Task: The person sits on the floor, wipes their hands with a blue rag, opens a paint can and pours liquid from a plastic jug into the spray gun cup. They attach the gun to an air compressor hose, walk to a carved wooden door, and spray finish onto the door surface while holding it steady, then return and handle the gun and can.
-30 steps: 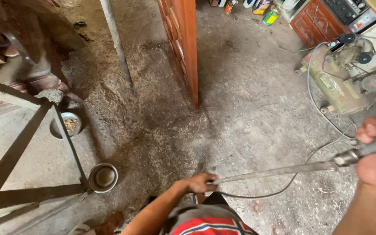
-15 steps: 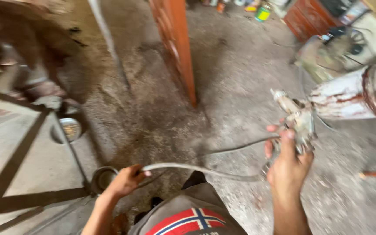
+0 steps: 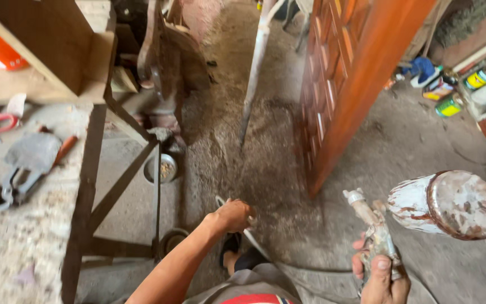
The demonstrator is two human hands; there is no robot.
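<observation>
My right hand (image 3: 382, 278) grips a paint-crusted spray gun (image 3: 373, 231) at the lower right, held upright. Its stained white paint cup (image 3: 448, 204) sticks out to the right of the gun. My left hand (image 3: 234, 215) is closed on the grey air hose (image 3: 257, 245), which loops down over the concrete floor toward the gun. My feet in dark sandals (image 3: 237, 258) show just below the left hand.
An orange-brown panelled wooden door (image 3: 347, 73) stands upright ahead. A dusty workbench (image 3: 23, 186) with hand tools is at left, with a metal frame (image 3: 122, 186) and small bowls (image 3: 162, 168) beneath. Paint cans (image 3: 451, 93) sit at the upper right. A white pole (image 3: 254, 67) leans ahead.
The view has swung left and forward, bringing the workbench and door closer. My right hand has dropped lower with the spray gun, and my left hand has moved rightward along the hose.
</observation>
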